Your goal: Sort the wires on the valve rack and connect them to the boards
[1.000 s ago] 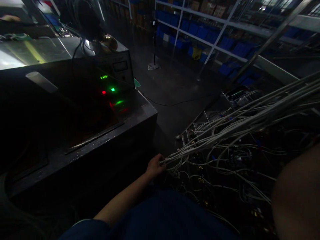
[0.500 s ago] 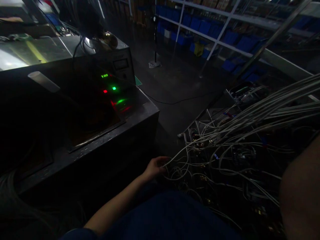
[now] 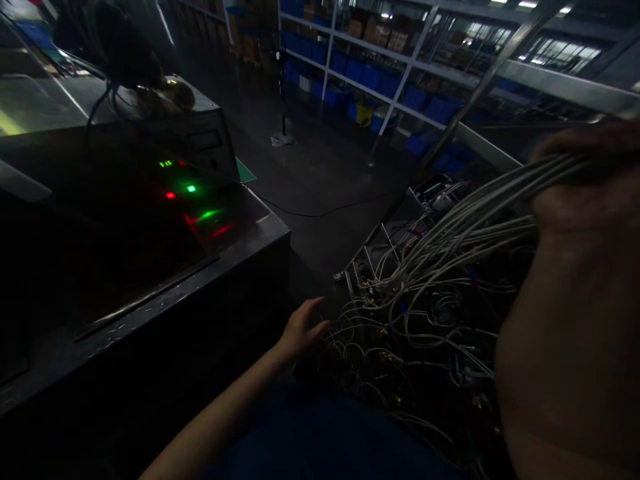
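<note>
Right hand (image 3: pixel 590 200) grips cables (image 3: pixel 467 217); left hand (image 3: pixel 301 327) splayed loose (green display (image 3: pixel 165 164): seemingly 515).

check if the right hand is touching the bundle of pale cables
Touching: the head view shows the right hand closed around the bundle of pale cables, which passes between its fingers and palm.

Bundle of thin pale cables (image 3: pixel 480 207), slightly curved, raised at right, fanning down leftward
</note>
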`<state>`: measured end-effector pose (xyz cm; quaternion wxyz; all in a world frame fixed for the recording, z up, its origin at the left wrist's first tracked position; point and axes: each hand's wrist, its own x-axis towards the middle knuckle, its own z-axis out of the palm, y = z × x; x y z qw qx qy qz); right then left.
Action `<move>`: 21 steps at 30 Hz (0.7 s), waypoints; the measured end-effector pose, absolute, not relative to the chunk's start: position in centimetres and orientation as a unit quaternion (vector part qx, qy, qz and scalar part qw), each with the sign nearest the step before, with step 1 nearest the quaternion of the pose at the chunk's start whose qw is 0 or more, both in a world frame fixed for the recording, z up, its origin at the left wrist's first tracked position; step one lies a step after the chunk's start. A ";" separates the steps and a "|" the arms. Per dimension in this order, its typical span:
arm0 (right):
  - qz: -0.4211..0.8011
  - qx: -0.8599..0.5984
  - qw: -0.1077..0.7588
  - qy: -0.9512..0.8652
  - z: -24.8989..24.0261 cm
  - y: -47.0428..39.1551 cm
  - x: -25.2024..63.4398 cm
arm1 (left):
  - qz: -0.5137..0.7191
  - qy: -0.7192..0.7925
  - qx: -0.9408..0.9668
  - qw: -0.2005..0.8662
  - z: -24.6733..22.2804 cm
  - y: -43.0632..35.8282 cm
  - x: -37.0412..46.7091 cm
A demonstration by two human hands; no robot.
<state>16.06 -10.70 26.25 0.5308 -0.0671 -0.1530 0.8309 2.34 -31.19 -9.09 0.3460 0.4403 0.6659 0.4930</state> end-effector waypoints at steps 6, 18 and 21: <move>0.755 -0.100 0.580 -0.289 24.9 -12.6 14.3 | 0.590 0.496 0.544 0.331 0.8 -22.8 3.8; 0.725 -0.082 0.604 -0.321 24.6 -10.2 16.1 | 0.452 0.487 0.533 0.524 2.6 -20.7 0.1; 0.746 -0.025 0.569 -0.345 24.7 -8.7 17.7 | 0.445 0.531 0.481 0.537 -0.4 -22.1 -1.6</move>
